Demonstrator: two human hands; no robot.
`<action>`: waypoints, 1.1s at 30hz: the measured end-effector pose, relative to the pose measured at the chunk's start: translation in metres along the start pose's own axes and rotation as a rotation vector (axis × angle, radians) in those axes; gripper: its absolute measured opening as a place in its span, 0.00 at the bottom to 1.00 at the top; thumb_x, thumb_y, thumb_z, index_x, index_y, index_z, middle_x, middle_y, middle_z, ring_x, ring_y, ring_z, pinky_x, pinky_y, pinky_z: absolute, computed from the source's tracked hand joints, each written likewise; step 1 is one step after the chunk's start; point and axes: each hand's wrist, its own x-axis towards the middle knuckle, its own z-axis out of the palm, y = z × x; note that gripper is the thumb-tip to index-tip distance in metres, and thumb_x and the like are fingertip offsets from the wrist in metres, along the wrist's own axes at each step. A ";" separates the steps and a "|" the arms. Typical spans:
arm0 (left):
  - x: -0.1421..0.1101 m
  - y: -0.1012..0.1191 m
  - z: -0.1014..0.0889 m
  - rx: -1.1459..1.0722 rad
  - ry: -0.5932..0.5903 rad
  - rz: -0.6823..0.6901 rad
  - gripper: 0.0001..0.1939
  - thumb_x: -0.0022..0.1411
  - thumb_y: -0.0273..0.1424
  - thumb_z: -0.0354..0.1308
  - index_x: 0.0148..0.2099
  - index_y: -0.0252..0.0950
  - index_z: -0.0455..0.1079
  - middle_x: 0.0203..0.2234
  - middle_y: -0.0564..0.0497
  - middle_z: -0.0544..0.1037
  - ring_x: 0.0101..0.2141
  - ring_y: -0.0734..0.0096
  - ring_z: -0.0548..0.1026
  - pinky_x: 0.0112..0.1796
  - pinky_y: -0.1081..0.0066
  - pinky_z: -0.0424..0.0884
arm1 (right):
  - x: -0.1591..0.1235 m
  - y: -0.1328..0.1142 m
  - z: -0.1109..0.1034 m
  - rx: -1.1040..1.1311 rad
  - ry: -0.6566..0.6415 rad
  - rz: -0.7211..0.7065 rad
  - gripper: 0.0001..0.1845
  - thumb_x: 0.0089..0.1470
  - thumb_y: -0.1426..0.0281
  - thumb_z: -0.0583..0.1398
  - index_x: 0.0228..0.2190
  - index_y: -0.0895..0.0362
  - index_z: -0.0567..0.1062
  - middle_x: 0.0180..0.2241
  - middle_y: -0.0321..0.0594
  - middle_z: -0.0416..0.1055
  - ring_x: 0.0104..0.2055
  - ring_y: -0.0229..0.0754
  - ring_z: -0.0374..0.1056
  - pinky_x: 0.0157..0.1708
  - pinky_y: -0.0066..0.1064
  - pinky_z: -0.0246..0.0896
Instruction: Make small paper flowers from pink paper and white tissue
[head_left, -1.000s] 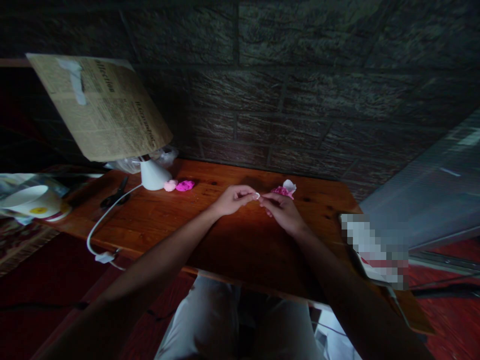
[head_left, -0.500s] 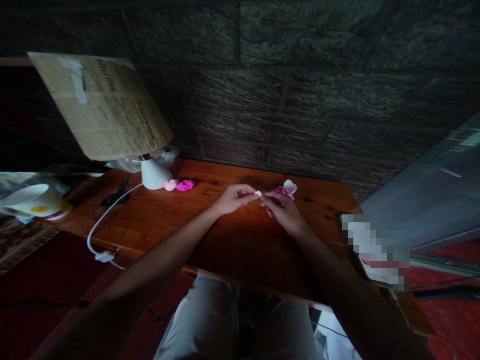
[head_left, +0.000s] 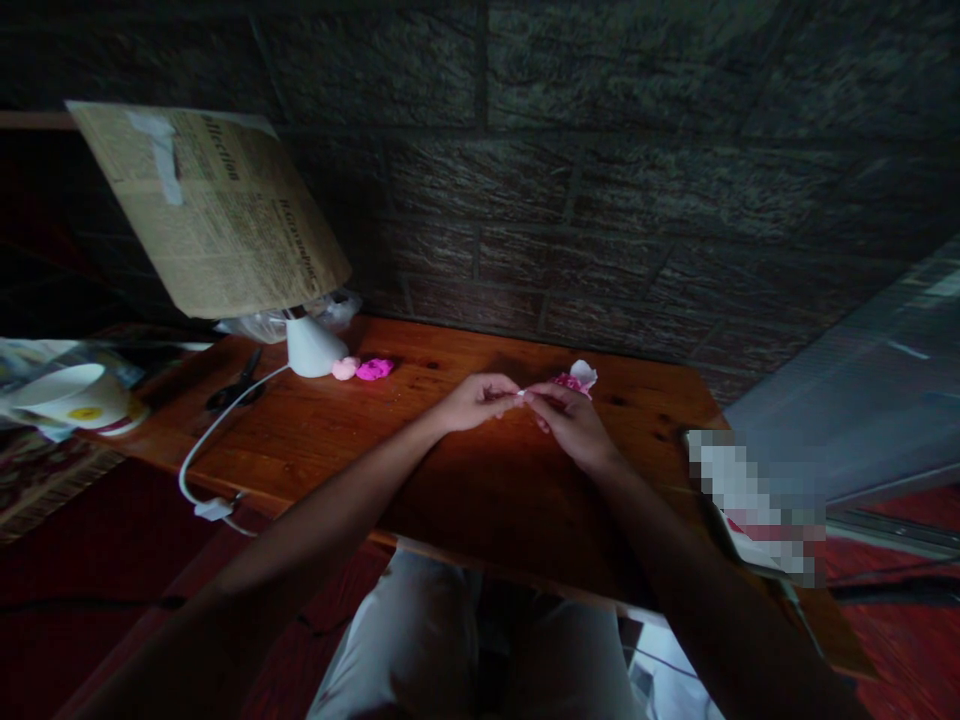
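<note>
Over the middle of a reddish wooden table [head_left: 465, 490] my left hand [head_left: 474, 400] and my right hand [head_left: 571, 425] meet fingertip to fingertip. Both pinch a tiny white piece [head_left: 520, 393] between them, too small to name. Just behind my right hand lies a crumpled pink and white wrapper [head_left: 574, 378]. Two small pink lumps [head_left: 364, 369] rest on the table further left, apart from both hands.
A white lamp base [head_left: 311, 348] with a newspaper shade [head_left: 214, 215] stands at the back left, its cable [head_left: 196, 455] trailing over the front edge. Dark scissors [head_left: 236, 382] lie beside it. A white cup [head_left: 71, 398] sits far left. A dark brick wall [head_left: 600, 200] rises behind the table.
My fingertips have closed tighter on the white piece, so less of it shows. The view has shifted slightly; the hands stay in the same spot.
</note>
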 end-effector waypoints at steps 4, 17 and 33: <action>0.000 0.000 0.002 -0.015 -0.003 -0.020 0.22 0.57 0.46 0.67 0.41 0.31 0.74 0.28 0.52 0.77 0.24 0.81 0.69 0.26 0.76 0.65 | 0.000 0.003 0.001 0.000 -0.011 -0.012 0.27 0.49 0.46 0.65 0.36 0.57 0.77 0.22 0.33 0.68 0.22 0.35 0.62 0.23 0.30 0.59; 0.000 -0.007 0.000 0.052 -0.029 0.021 0.24 0.60 0.50 0.63 0.38 0.30 0.73 0.25 0.53 0.73 0.23 0.81 0.66 0.27 0.76 0.62 | -0.001 -0.002 0.002 0.004 -0.006 -0.011 0.25 0.44 0.50 0.69 0.37 0.55 0.81 0.26 0.35 0.74 0.23 0.35 0.61 0.25 0.30 0.58; 0.000 -0.013 0.006 -0.033 -0.024 0.002 0.27 0.49 0.50 0.71 0.37 0.29 0.78 0.29 0.48 0.79 0.30 0.75 0.74 0.36 0.72 0.70 | -0.002 0.005 0.004 -0.207 0.119 -0.216 0.24 0.56 0.47 0.59 0.29 0.55 0.76 0.20 0.36 0.69 0.25 0.42 0.67 0.30 0.35 0.64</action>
